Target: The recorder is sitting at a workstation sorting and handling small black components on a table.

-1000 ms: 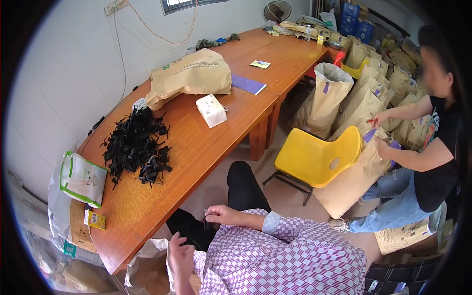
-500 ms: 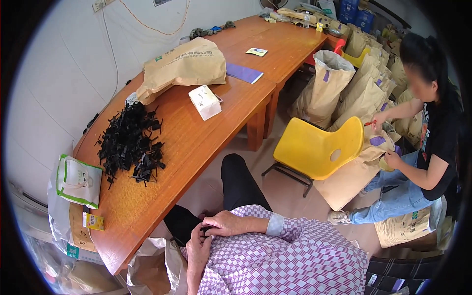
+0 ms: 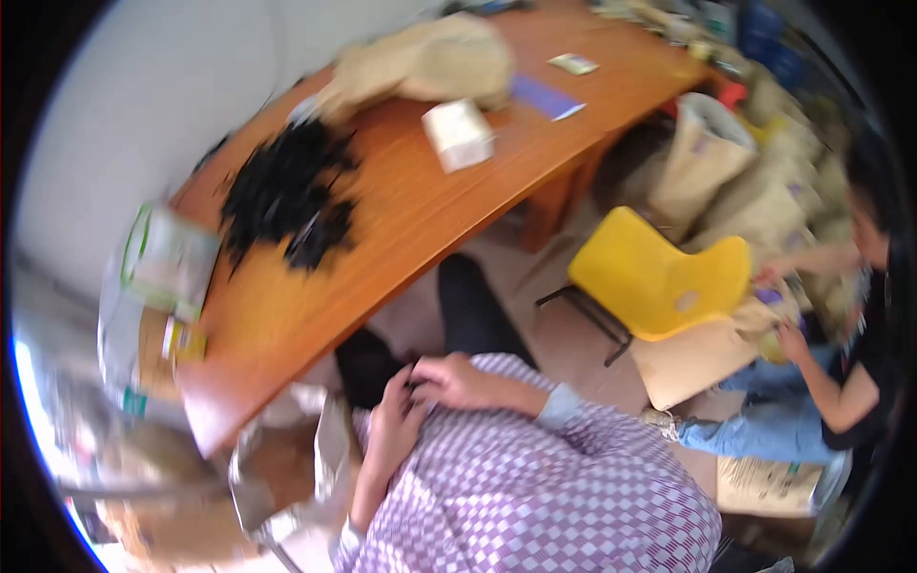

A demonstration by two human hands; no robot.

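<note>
Both my hands meet over my lap, closed around a small black piece (image 3: 416, 384) that is mostly hidden by the fingers. My left hand (image 3: 394, 420) grips it from the left, fingers bent. From the right, my right hand (image 3: 457, 382) pinches at the same piece, its fingertips touching those of the left. Blur keeps the piece's exact shape from showing. On the wooden table (image 3: 392, 258) beyond lies a heap of black plastic pieces (image 3: 287, 191). Close by my left forearm stands an opened paper sack (image 3: 330, 458).
On the table are a brown paper sack (image 3: 430, 62), a white tissue pack (image 3: 458, 134), a purple folder (image 3: 546, 96), a green-edged bag (image 3: 172, 258) and a small yellow box (image 3: 184, 339). A yellow chair (image 3: 659, 277) stands right, near a co-worker (image 3: 841, 372) among filled sacks.
The view has tilted and blurred, so the table and chair appear shifted up and right. My hands stay together on the black piece over my lap.
</note>
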